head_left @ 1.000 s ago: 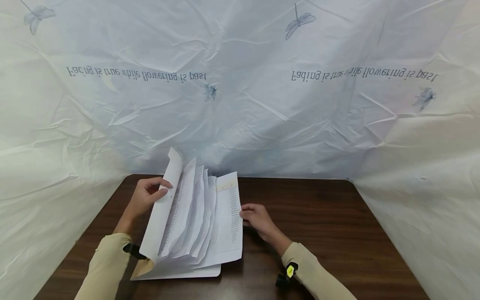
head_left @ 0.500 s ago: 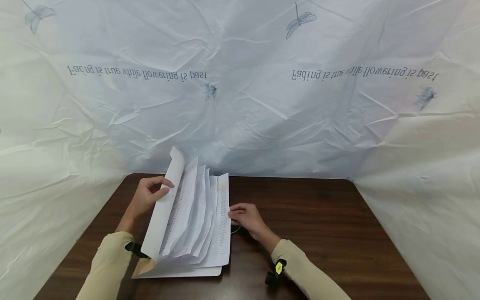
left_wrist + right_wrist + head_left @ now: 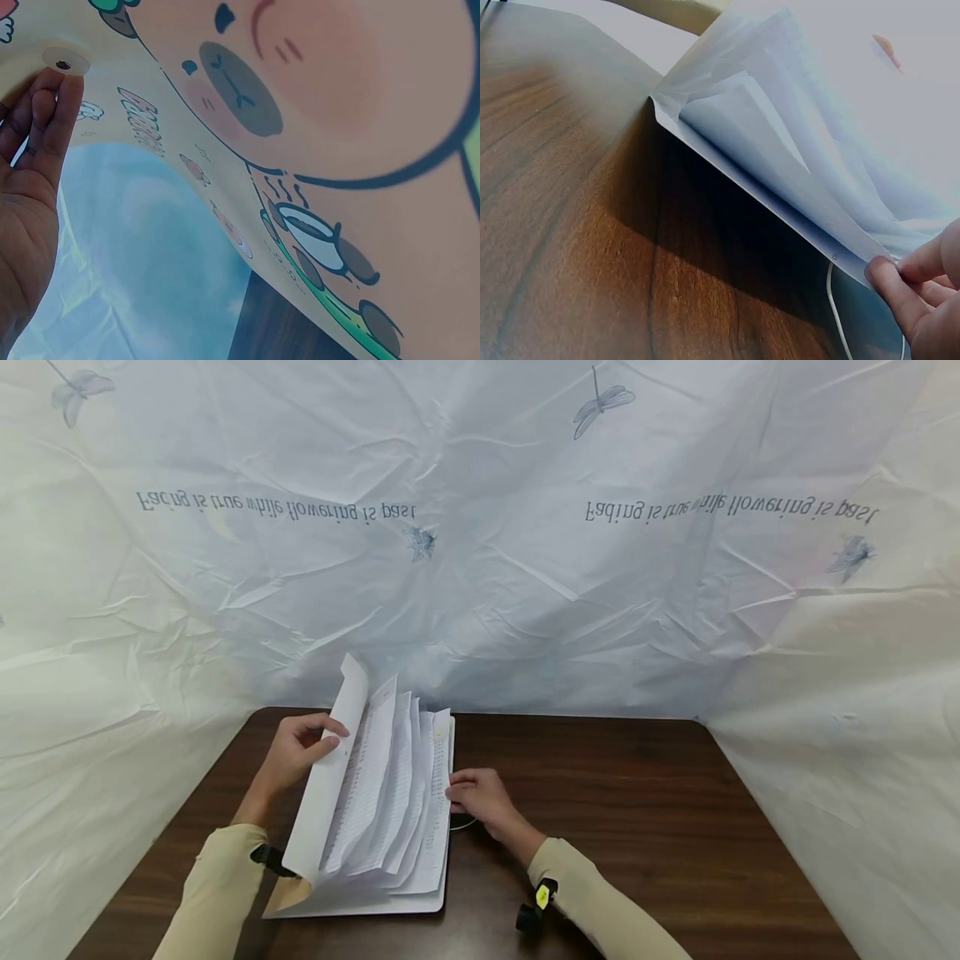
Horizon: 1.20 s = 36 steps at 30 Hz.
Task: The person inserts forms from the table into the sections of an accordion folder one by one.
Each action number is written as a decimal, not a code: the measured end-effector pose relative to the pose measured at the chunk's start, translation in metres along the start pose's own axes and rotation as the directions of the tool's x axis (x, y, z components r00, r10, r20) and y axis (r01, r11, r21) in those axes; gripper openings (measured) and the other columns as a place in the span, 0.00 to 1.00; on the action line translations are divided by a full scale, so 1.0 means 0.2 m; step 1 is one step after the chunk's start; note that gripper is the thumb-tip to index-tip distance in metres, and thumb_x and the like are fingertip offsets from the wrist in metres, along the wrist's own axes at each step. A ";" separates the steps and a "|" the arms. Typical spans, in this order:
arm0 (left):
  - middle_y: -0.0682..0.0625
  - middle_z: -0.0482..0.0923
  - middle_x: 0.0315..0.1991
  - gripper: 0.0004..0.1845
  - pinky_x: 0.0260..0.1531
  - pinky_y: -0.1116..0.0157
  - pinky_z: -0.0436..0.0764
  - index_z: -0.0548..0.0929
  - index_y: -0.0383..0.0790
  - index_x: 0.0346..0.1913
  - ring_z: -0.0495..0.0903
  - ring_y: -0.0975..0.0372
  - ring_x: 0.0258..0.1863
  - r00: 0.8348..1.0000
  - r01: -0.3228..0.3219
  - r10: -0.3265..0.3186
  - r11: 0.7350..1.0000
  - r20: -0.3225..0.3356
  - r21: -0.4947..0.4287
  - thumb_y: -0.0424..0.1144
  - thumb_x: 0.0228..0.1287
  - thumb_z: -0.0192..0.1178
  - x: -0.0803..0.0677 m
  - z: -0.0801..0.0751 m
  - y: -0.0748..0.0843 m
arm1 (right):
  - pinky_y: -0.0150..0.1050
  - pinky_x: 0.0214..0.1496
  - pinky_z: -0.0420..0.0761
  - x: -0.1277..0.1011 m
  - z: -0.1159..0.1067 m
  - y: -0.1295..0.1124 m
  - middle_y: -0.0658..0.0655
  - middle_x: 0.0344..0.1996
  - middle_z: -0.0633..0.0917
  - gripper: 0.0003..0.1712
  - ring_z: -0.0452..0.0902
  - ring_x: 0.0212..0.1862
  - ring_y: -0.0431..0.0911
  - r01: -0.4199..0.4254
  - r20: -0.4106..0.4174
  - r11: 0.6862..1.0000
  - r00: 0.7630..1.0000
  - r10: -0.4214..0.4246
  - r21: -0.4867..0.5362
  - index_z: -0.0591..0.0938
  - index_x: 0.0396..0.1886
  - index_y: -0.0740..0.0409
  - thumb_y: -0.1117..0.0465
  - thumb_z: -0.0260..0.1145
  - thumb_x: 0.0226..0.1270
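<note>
A dark wooden table (image 3: 637, 827) stands before crumpled white sheeting (image 3: 525, 568) printed with dragonflies.

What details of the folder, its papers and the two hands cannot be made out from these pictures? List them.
- Print on the papers: head view, too small.
- Left hand palm side: head view, behind the folder cover; left wrist view cuts the hand off.
- Right hand: right wrist view, cut by the edge.
- Folder's cartoon design: left wrist view, cropped.
</note>
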<state>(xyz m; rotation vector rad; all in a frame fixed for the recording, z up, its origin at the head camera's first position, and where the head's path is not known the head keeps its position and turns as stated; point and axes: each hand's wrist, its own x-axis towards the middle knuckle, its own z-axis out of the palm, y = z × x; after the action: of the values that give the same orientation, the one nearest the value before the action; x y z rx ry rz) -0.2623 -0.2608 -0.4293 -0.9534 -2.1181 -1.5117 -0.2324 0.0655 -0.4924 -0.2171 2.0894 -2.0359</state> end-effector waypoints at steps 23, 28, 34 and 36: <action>0.43 0.80 0.26 0.10 0.17 0.68 0.73 0.86 0.30 0.39 0.69 0.71 0.16 1.000 0.010 -0.010 1.000 0.005 -0.022 0.17 0.61 0.58 -0.01 -0.01 0.00 | 0.38 0.35 0.86 0.04 0.08 0.02 0.60 0.31 0.89 0.07 0.87 0.30 0.46 0.017 -0.043 0.998 0.999 -0.020 -0.066 0.87 0.41 0.70 0.70 0.70 0.66; 0.40 0.81 0.28 0.10 0.17 0.68 0.74 0.86 0.30 0.39 0.70 0.70 0.16 1.000 0.016 -0.016 1.000 0.000 -0.022 0.18 0.62 0.58 -0.01 -0.01 0.00 | 0.38 0.35 0.86 0.03 0.09 0.01 0.60 0.30 0.89 0.07 0.87 0.29 0.44 -0.007 -0.046 0.997 0.999 0.003 -0.079 0.87 0.42 0.72 0.72 0.66 0.67; 0.46 0.79 0.24 0.10 0.16 0.68 0.72 0.86 0.30 0.39 0.68 0.69 0.14 1.000 0.004 -0.004 1.000 0.009 -0.021 0.18 0.61 0.58 -0.01 -0.01 0.00 | 0.38 0.33 0.86 0.04 0.09 0.02 0.59 0.28 0.88 0.07 0.85 0.27 0.41 -0.017 -0.043 0.995 0.999 0.013 -0.097 0.87 0.41 0.70 0.70 0.67 0.66; 0.48 0.77 0.23 0.10 0.16 0.67 0.72 0.86 0.30 0.39 0.67 0.69 0.14 1.000 -0.002 0.002 1.000 0.010 -0.023 0.17 0.61 0.58 -0.01 -0.01 -0.01 | 0.38 0.32 0.85 0.04 0.09 0.03 0.59 0.27 0.88 0.06 0.85 0.26 0.41 -0.010 -0.038 0.994 0.999 0.006 -0.107 0.87 0.40 0.69 0.70 0.68 0.66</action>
<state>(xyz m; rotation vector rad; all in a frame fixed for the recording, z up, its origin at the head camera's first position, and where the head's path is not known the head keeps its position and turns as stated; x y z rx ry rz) -0.2621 -0.2636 -0.4308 -0.9722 -2.1107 -1.5362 -0.2358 0.0456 -0.4984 -0.1887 2.2216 -1.9399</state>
